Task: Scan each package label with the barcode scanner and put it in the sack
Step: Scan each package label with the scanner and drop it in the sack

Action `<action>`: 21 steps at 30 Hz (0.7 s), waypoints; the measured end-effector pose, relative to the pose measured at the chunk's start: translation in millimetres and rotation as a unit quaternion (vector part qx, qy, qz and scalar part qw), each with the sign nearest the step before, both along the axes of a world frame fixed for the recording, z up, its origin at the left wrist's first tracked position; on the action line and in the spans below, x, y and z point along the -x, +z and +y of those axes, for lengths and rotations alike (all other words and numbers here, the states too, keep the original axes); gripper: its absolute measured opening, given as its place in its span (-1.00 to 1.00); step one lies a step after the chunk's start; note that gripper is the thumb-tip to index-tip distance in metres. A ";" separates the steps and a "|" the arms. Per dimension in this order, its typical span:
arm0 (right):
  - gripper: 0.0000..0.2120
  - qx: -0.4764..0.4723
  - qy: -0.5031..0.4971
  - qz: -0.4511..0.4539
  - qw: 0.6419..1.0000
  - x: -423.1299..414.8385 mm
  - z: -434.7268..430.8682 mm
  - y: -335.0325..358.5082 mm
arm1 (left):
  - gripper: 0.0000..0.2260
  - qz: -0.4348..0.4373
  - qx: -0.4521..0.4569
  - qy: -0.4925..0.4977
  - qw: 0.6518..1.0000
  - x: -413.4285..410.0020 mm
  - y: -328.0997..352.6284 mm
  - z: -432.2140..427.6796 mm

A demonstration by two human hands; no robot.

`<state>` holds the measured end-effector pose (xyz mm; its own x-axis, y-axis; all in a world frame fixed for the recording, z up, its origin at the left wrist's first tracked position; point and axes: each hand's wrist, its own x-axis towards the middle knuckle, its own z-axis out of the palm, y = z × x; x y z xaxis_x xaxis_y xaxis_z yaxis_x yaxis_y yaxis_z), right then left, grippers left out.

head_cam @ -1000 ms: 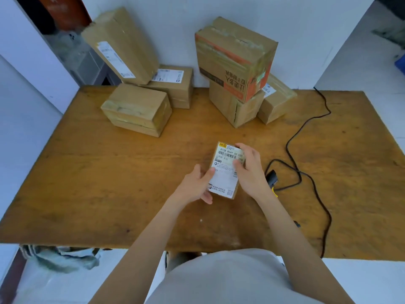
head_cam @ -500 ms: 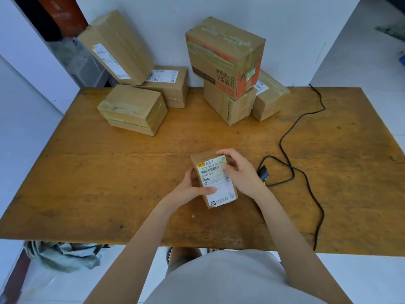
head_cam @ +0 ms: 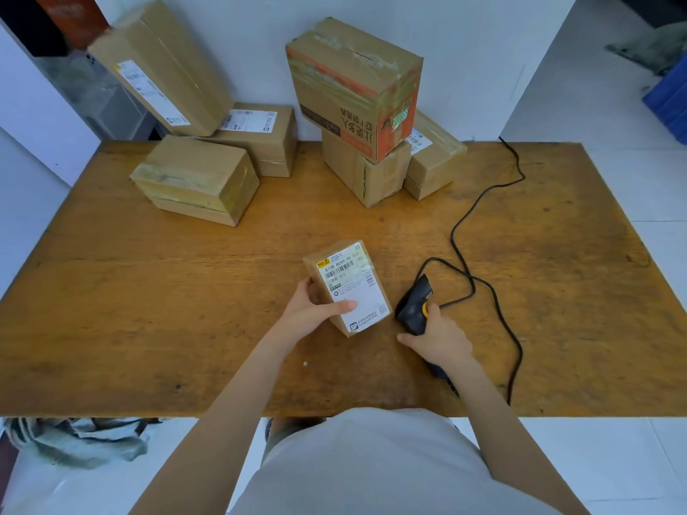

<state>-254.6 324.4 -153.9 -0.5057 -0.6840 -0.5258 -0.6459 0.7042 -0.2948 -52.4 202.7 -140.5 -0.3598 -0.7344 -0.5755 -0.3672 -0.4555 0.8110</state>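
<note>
Gripping pkg (head_cam: pixel 347 288), scanner (head_cam: pixel 412 306)

Single view: head-worn wide-angle camera, looking forward and steeply down from above the near edge of the worktop (head_cam: pixel 148 328). Worktop fills mid-frame edge to edge; white wall (head_cam: pixel 252 50) behind its far side at top. Wearer's torso and both forearms enter from bottom, close to lens. Straight edges bow toward frame borders. Floor (head_cam: pixel 613 459) visible bottom corners.
</note>
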 end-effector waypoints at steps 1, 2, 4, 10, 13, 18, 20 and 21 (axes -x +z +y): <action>-0.30 0.003 0.006 0.005 1.000 -1.1 0.5 -4.0 | -0.02 -0.003 -0.002 0.003 1.000 1.9 0.3 -0.7; -0.35 0.011 0.004 0.007 1.000 -0.1 0.1 -7.6 | -0.01 -0.003 -0.005 0.006 1.000 3.1 0.6 -1.5; -0.47 0.046 -0.032 -0.026 0.998 3.7 -2.6 -9.7 | -0.02 0.001 -0.013 0.015 1.000 4.2 2.8 -2.6; -0.57 0.233 -0.183 -0.249 0.922 -2.0 -17.1 32.4 | 0.00 0.012 -0.032 0.043 0.999 -0.6 3.4 -8.9; -0.68 0.285 -0.126 -0.340 0.887 -9.3 -19.5 64.0 | 0.01 0.013 -0.028 0.052 0.998 3.0 1.5 -12.2; -0.74 0.292 0.004 -0.385 0.875 -34.2 -12.7 102.8 | 0.12 0.010 -0.006 0.059 0.998 6.8 -2.1 -12.4; -0.80 0.301 0.037 -0.370 0.878 -44.3 -11.5 107.9 | 0.02 0.001 0.002 0.055 0.998 5.8 -3.3 -12.2; -0.84 0.306 0.050 -0.360 0.880 -48.8 -11.4 108.8 | -0.03 -0.006 0.005 0.050 0.999 5.3 -4.1 -12.6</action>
<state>-205.8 313.0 -45.1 -0.1133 -0.9726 -0.2032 -0.1874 0.2218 -0.9569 -57.8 190.1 -144.6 -0.2767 -0.7724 -0.5718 -0.3296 -0.4826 0.8115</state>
